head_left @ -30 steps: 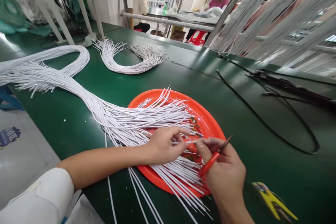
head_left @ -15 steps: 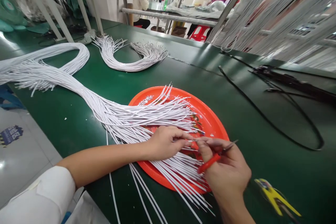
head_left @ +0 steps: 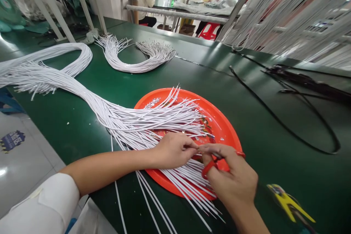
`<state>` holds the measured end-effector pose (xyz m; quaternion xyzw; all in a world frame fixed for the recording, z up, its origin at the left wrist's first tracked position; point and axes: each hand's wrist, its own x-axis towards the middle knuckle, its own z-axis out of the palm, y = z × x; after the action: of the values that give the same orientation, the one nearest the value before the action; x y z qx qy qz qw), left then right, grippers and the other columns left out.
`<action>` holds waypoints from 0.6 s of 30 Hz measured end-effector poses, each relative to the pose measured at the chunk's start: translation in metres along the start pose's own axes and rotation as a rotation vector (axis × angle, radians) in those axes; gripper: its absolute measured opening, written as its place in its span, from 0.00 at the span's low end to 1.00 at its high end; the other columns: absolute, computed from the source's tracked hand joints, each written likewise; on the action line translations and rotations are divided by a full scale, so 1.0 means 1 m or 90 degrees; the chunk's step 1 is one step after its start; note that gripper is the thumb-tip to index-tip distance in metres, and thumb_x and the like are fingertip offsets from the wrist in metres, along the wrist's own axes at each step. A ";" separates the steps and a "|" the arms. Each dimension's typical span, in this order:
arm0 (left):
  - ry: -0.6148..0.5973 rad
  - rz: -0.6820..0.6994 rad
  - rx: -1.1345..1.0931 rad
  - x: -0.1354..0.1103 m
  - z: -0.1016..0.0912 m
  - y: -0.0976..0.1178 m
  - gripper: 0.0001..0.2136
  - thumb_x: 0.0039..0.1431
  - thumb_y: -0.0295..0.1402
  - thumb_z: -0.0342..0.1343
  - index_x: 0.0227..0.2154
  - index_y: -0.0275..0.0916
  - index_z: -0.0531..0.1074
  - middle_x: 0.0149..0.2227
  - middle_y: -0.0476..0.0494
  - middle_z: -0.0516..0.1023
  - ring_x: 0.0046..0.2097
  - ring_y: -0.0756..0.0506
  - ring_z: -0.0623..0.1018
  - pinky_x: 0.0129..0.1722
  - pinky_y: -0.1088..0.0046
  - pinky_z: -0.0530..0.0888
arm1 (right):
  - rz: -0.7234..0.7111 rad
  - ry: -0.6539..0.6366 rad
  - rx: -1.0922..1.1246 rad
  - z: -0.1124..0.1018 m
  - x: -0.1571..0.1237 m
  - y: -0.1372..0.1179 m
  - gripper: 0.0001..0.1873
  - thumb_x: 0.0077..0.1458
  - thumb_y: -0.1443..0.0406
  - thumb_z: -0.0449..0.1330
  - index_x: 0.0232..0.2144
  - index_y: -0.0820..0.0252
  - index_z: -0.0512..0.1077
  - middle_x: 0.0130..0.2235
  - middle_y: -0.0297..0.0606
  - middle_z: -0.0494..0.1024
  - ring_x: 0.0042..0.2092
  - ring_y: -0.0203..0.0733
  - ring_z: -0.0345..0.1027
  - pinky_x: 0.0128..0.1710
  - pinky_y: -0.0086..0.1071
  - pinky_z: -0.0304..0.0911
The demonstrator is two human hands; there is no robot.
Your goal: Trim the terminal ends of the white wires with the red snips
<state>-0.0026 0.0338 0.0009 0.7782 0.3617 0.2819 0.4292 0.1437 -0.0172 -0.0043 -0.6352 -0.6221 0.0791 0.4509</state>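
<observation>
My left hand reaches in over a red tray, thumb and fingers pinched around the end of a white cord that is mostly hidden. Close against those fingertips is my right hand, gripping small red-handled scissors. One red loop sits around the thumb and another shows by the fingers. The blades are largely covered by the hand. A thick bundle of white cords runs under and behind my left hand, with loose ends fanned across the tray.
Small shiny metal bits lie in the tray. A yellow cutter-like tool rests at right on the green table. Behind it are black cords. A curved white cord bundle lies farther back. Racks and people are beyond.
The scissors have turned in my right hand: their tips pointed away to the right before, and the loops now sit around the thumb and fingers. My left hand has barely moved.
</observation>
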 end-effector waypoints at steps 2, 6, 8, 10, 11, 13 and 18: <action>0.010 0.005 0.016 -0.001 0.001 -0.001 0.09 0.54 0.27 0.51 0.30 0.34 0.76 0.30 0.43 0.79 0.33 0.48 0.75 0.32 0.76 0.68 | -0.026 -0.009 -0.046 -0.001 0.000 0.002 0.04 0.46 0.64 0.58 0.28 0.57 0.71 0.29 0.36 0.77 0.31 0.41 0.71 0.34 0.35 0.64; 0.071 -0.044 -0.041 0.000 0.003 -0.001 0.07 0.53 0.29 0.52 0.29 0.34 0.76 0.29 0.43 0.77 0.32 0.49 0.74 0.32 0.76 0.68 | 0.163 0.039 0.063 0.002 0.002 0.001 0.07 0.46 0.61 0.60 0.26 0.58 0.68 0.27 0.35 0.75 0.31 0.40 0.70 0.33 0.33 0.65; 0.093 -0.072 -0.079 0.000 0.003 -0.001 0.07 0.52 0.29 0.53 0.29 0.34 0.76 0.30 0.44 0.77 0.32 0.50 0.74 0.33 0.76 0.68 | 0.213 0.046 0.135 0.005 0.003 -0.001 0.09 0.45 0.59 0.61 0.26 0.58 0.67 0.27 0.34 0.74 0.31 0.39 0.70 0.33 0.33 0.66; 0.106 -0.087 -0.108 0.001 0.003 0.000 0.06 0.52 0.29 0.54 0.29 0.35 0.76 0.31 0.45 0.77 0.32 0.50 0.74 0.33 0.76 0.68 | 0.239 0.052 0.176 0.007 0.003 -0.003 0.10 0.44 0.59 0.62 0.26 0.58 0.66 0.28 0.34 0.74 0.31 0.38 0.70 0.34 0.34 0.66; 0.110 -0.091 -0.118 0.001 0.003 0.001 0.06 0.52 0.29 0.54 0.30 0.35 0.76 0.31 0.45 0.77 0.32 0.50 0.74 0.34 0.76 0.69 | 0.244 0.056 0.191 0.008 0.003 -0.004 0.10 0.43 0.60 0.62 0.26 0.58 0.66 0.28 0.34 0.74 0.31 0.38 0.70 0.34 0.34 0.66; 0.111 -0.094 -0.126 0.001 0.003 0.001 0.06 0.52 0.29 0.54 0.30 0.35 0.76 0.30 0.46 0.77 0.32 0.50 0.73 0.33 0.77 0.69 | 0.233 0.071 0.216 0.009 0.001 -0.005 0.10 0.43 0.61 0.63 0.26 0.58 0.65 0.28 0.34 0.74 0.31 0.38 0.70 0.34 0.34 0.66; 0.090 -0.080 -0.098 0.001 0.004 -0.001 0.06 0.52 0.30 0.54 0.29 0.36 0.76 0.29 0.45 0.76 0.31 0.50 0.73 0.32 0.77 0.68 | 0.141 0.079 0.205 0.009 -0.003 -0.002 0.08 0.45 0.63 0.62 0.26 0.58 0.65 0.29 0.35 0.74 0.32 0.39 0.71 0.34 0.35 0.67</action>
<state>0.0010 0.0331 -0.0021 0.6970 0.4163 0.3355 0.4779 0.1357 -0.0158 -0.0096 -0.6232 -0.4986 0.1873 0.5726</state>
